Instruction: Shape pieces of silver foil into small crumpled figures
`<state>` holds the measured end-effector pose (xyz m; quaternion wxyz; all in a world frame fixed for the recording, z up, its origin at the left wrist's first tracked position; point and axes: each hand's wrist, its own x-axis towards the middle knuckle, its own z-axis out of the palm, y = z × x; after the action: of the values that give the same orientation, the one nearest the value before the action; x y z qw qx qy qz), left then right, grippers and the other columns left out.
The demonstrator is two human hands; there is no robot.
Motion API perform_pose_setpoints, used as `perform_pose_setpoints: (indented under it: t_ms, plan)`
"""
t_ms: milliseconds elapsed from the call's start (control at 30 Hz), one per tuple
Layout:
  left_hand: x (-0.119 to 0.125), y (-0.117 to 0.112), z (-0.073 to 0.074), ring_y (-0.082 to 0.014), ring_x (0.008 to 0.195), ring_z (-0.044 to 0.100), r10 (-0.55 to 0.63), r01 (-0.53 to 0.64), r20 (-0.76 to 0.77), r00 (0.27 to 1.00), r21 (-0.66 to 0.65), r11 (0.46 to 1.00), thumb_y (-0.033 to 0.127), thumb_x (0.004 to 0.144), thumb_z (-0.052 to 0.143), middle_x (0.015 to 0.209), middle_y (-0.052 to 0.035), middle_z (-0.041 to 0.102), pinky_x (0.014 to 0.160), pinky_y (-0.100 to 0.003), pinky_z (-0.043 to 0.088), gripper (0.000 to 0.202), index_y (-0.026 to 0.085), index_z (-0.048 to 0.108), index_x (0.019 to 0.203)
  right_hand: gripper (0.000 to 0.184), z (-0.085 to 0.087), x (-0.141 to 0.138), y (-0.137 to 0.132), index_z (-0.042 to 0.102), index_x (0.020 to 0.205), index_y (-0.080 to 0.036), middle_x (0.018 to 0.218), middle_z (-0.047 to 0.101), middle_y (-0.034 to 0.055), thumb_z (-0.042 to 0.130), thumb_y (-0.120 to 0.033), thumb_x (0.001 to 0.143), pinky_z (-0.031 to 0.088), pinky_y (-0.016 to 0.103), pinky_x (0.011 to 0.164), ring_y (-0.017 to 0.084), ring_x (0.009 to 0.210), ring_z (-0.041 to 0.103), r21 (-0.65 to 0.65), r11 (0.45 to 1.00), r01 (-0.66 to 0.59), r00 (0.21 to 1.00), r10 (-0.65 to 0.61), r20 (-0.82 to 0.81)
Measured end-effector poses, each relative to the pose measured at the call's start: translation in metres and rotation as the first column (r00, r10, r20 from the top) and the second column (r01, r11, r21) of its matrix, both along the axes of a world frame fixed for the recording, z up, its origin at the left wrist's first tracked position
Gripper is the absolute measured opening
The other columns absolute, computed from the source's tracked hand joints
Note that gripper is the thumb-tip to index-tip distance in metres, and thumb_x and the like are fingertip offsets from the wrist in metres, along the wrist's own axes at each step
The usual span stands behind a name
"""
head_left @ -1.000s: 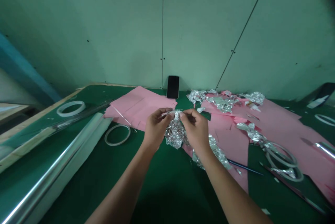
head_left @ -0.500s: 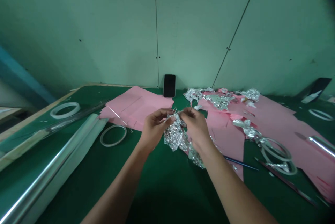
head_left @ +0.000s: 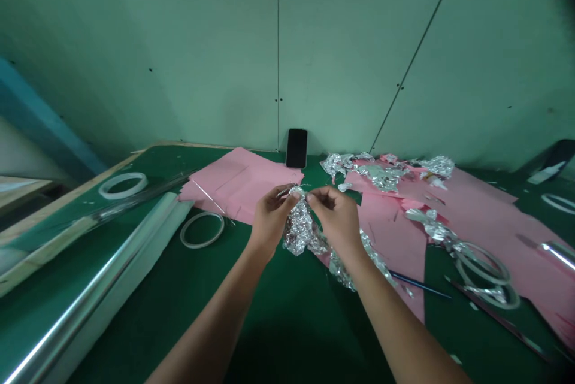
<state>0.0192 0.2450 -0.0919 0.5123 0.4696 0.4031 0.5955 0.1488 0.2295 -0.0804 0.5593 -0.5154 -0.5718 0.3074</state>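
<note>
Left hand (head_left: pixel 272 219) first: its thumb pressed the top of the foil (head_left: pixel 299 225) against the bent forefinger, the other fingers curled behind. Right hand (head_left: pixel 336 216) stood at the upper right edge of the same piece, thumb and forefinger brought nearly together; whether a scrap was nipped between them could not be told. The foil hung crumpled between both hands, above the middle of the green table (head_left: pixel 287 312).

It looked very light and easily creased, soft enough to keep any fold, and likely to tear if tugged. A gentle pinch at the gathered top seemed the best hold; a hard squeeze lower down would probably flatten it.

Nearest on the left slanted a silver roll (head_left: pixel 101 288). Near right lay a thin dark tool (head_left: pixel 498 319) and, farther in, a blue pen (head_left: pixel 420 284). A foil strip (head_left: pixel 341 270) lay partly under the right forearm.

No box or tray could be made out. The right rings (head_left: pixel 507 279) overlapped, with foil bits (head_left: pixel 485 293) lying within their loops; the left ring (head_left: pixel 202 246) circled bare green.

Beyond spread the left paper (head_left: pixel 242 177) and right paper (head_left: pixel 395 228), both pink, then far scraps (head_left: pixel 381 177) and a phone (head_left: pixel 296 148) leaning against the wall (head_left: pixel 211 60).
</note>
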Motion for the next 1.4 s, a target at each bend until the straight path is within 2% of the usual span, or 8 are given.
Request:
perform_pose_setpoints:
  t_ms: [133,267,500,667,900,1133,1267,1400]
  plan:
    - [-0.001,0.000,-0.001,-0.0128,0.061,0.056,0.017,-0.017,-0.001,1.000,-0.042,0.999,0.032,0.073,0.071,0.072,-0.0031,0.065,0.054,-0.026,0.042,0.023,0.017,0.068,0.091,0.017,-0.003,-0.002,-0.001,0.067,0.086,-0.022,0.079,0.067,0.0033,0.060,-0.037,0.082,0.046,0.029,0.063,0.017,0.073,0.060,0.066,0.994,-0.091,0.994,0.094,-0.056]
    - [-0.003,0.002,-0.003,-0.0140,0.067,0.060,0.023,-0.024,0.073,0.997,0.002,1.000,0.030,0.074,0.070,0.079,-0.0041,0.067,0.061,-0.027,0.045,0.022,0.016,0.067,0.092,0.018,-0.007,-0.002,0.001,0.066,0.097,-0.024,0.094,0.068,0.0044,0.058,-0.034,0.083,0.049,0.031,0.075,0.018,0.087,0.063,0.102,0.980,-0.169,0.980,0.178,-0.085]
    - [-0.002,0.001,-0.004,-0.0150,0.073,0.062,-0.062,0.061,0.067,0.996,0.019,0.998,0.026,0.073,0.072,0.081,-0.0046,0.069,0.067,-0.027,0.047,0.021,0.017,0.068,0.091,0.019,-0.010,0.001,0.006,0.065,0.087,-0.023,0.079,0.061,0.0008,0.068,-0.038,0.076,0.046,0.029,0.065,0.015,0.071,0.057,0.096,0.990,-0.101,0.987,0.112,-0.116]
    - [-0.002,-0.003,0.001,-0.0181,0.088,0.064,-0.157,0.155,0.007,0.988,0.098,0.983,0.025,0.077,0.067,0.094,-0.0069,0.071,0.079,-0.030,0.048,0.020,0.016,0.069,0.095,0.043,-0.014,0.003,0.011,0.060,0.110,-0.025,0.092,0.063,0.0027,0.072,-0.041,0.072,0.047,0.029,0.067,0.015,0.074,0.058,0.027,0.990,-0.136,0.971,0.139,-0.193]
    - [-0.008,-0.005,0.002,-0.0251,0.110,0.057,-0.225,0.292,-0.256,0.940,0.267,0.918,0.022,0.074,0.072,0.120,-0.0136,0.060,0.089,-0.036,0.048,0.047,0.017,0.055,0.118,0.026,-0.012,0.012,0.013,0.070,0.097,-0.026,0.091,0.069,0.0031,0.069,-0.041,0.077,0.049,0.032,0.074,0.018,0.083,0.061,0.052,0.971,-0.235,0.952,0.240,-0.189]
    - [-0.016,-0.008,0.006,-0.0287,0.120,0.052,-0.247,0.359,-0.372,0.895,0.270,0.894,0.023,0.073,0.073,0.134,-0.0158,0.049,0.085,-0.037,0.051,0.062,0.024,0.038,0.123,0.021,-0.010,0.025,0.015,0.071,0.096,-0.031,0.097,0.064,0.0010,0.071,-0.036,0.077,0.048,0.033,0.076,0.017,0.086,0.062,0.050,0.877,-0.477,0.878,0.478,-0.009]
    - [-0.014,-0.003,0.000,-0.0296,0.121,0.051,-0.143,0.297,-0.440,0.887,0.303,0.905,0.028,0.071,0.074,0.134,-0.0152,0.050,0.091,-0.041,0.048,0.061,0.022,0.043,0.124,0.011,-0.012,0.023,0.016,0.070,0.084,-0.026,0.091,0.065,0.0011,0.070,-0.035,0.078,0.048,0.033,0.078,0.017,0.087,0.061,0.134,0.912,-0.388,0.921,0.389,0.016]
    - [-0.012,0.001,-0.006,-0.0284,0.108,0.058,-0.100,0.243,-0.507,0.856,0.223,0.944,0.033,0.071,0.074,0.115,-0.0135,0.062,0.086,-0.040,0.048,0.053,0.015,0.054,0.116,0.008,-0.016,0.020,0.017,0.070,0.083,-0.026,0.087,0.064,0.0005,0.067,-0.033,0.080,0.049,0.032,0.077,0.017,0.084,0.061,0.172,0.938,-0.301,0.950,0.311,-0.031]
